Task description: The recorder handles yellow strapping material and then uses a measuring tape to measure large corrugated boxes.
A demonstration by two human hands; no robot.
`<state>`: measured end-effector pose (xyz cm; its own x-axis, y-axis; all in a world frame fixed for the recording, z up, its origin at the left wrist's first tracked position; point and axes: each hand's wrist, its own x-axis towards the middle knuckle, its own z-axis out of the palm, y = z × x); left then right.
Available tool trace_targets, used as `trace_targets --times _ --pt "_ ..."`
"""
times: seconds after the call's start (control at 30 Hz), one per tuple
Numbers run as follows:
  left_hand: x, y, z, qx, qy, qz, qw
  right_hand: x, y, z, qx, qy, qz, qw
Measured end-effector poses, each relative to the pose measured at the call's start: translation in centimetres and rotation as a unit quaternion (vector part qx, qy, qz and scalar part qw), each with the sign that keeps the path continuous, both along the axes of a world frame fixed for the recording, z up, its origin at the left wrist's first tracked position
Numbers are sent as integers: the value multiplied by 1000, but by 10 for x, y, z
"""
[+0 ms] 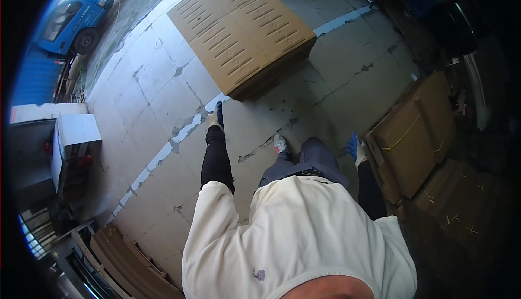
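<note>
My left hand (215,116), in a white glove with a blue palm, reaches forward past a black sleeve. It is seen nearly edge-on, its fingers stretched out and holding nothing I can see. Just ahead of it lies the near corner of a large stack of flat brown cardboard sheets (244,24) with rows of slots; a small gap of floor seems to separate them. Out to my right side, my right hand (356,150) wears the same kind of glove. Its fingers are apart and it grips nothing. Bundled flat cardboard (410,136) tied with yellow string is nearest to it.
More tied cardboard bundles (461,201) lie at the lower right, and others (122,255) lean at the lower left. A white box-like unit (78,129) stands at the left. Outside is a blue truck (73,19). The tiled floor (157,98) is cracked, with a pale strip across it.
</note>
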<state>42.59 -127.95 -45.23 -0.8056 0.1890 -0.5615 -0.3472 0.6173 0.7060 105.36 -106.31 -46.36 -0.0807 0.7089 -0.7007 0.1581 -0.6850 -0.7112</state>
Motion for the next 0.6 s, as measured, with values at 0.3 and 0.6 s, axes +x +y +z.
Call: trace_targets --times 0.3,0.6 --pt "-34 105 71 38 -226 92 969 -269 301 47 228 -146 290 918" --pt "-32 138 47 -8 -176 -49 983 -430 397 40 142 -233 471 839"
